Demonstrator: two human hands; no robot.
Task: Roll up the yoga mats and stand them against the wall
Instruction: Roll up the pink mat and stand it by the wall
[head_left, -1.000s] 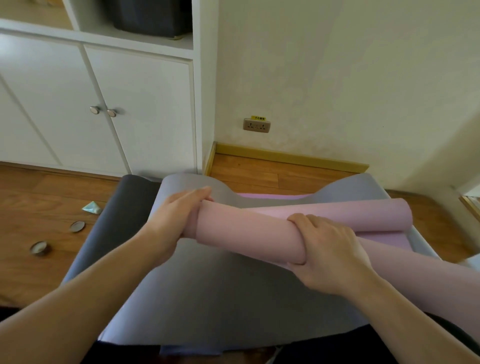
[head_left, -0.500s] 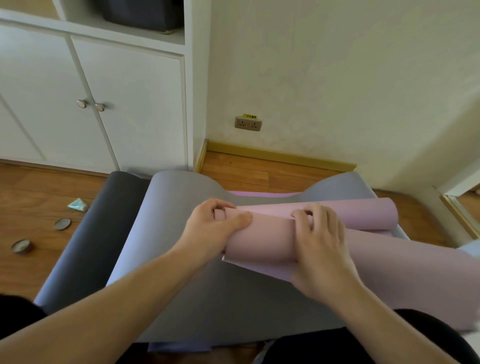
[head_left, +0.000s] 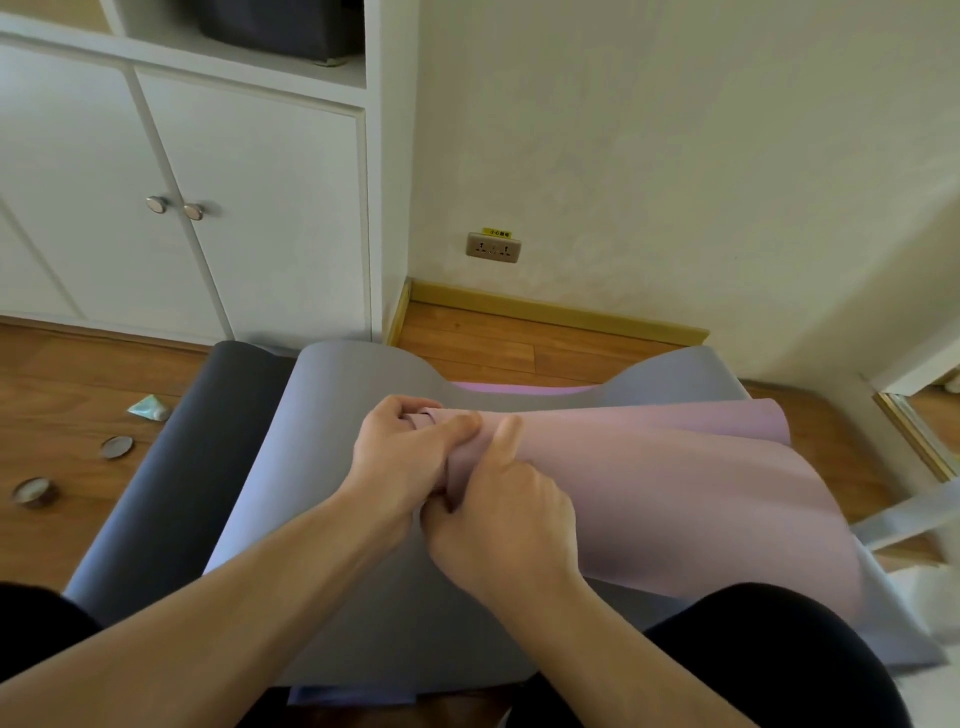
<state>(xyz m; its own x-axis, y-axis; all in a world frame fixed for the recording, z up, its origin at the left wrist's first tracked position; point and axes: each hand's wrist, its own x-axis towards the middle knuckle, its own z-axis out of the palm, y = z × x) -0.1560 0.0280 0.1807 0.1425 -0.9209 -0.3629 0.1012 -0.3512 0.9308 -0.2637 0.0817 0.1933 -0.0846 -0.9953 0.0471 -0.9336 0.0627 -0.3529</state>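
Observation:
A pink yoga mat (head_left: 675, 467) lies on top of a light grey mat (head_left: 322, 467), rolled tight at its left end and flaring loose toward the right. My left hand (head_left: 400, 457) grips that left end, fingers curled round the roll's tip. My right hand (head_left: 498, 525) sits right beside it, holding the pink roll with the thumb pressed on top. A dark grey mat (head_left: 176, 467) lies under the light grey one on the left. A purple mat edge (head_left: 519, 388) shows at the far side.
White cabinet doors (head_left: 208, 218) stand at the left, a cream wall (head_left: 675, 156) with a socket (head_left: 492, 248) ahead. On the wood floor at left lie two round tins (head_left: 117, 447) (head_left: 34, 491) and a small wrapper (head_left: 149, 408). My dark-clad knees frame the bottom.
Both hands slid leftward along the pink roll and came together at its left end. The roll's right part has loosened and fanned out.

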